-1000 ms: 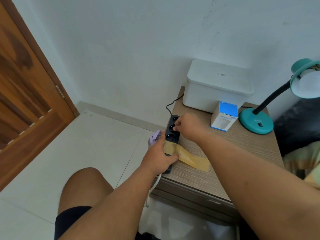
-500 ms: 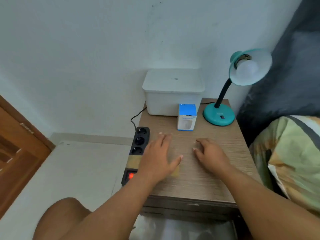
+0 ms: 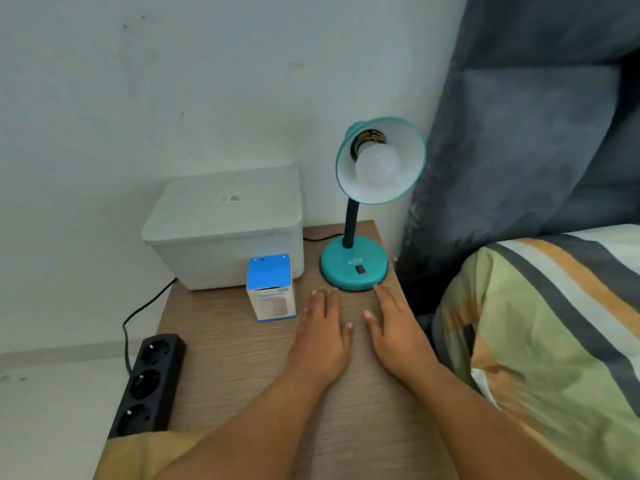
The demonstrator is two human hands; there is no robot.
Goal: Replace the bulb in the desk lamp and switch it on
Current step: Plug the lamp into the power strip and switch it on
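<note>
A teal desk lamp (image 3: 354, 265) stands at the back right of the wooden bedside table (image 3: 242, 368). Its shade faces me with a white bulb (image 3: 378, 165) screwed in, unlit. A black switch (image 3: 361, 269) sits on the lamp's base. A blue and white bulb box (image 3: 270, 289) stands upright just left of the base. My left hand (image 3: 322, 337) lies flat on the table, fingers together, holding nothing. My right hand (image 3: 398, 327) lies flat beside it, its fingertips almost touching the lamp's base.
A white lidded box (image 3: 225, 226) stands at the back left against the wall. A black power strip (image 3: 147, 382) lies along the table's left edge, held by tan tape (image 3: 138, 452). A bed with a striped cover (image 3: 554, 341) and grey headboard is close on the right.
Both hands have left the power strip and moved right across the table to rest flat in front of the lamp. My view has swung right toward the lamp.
</note>
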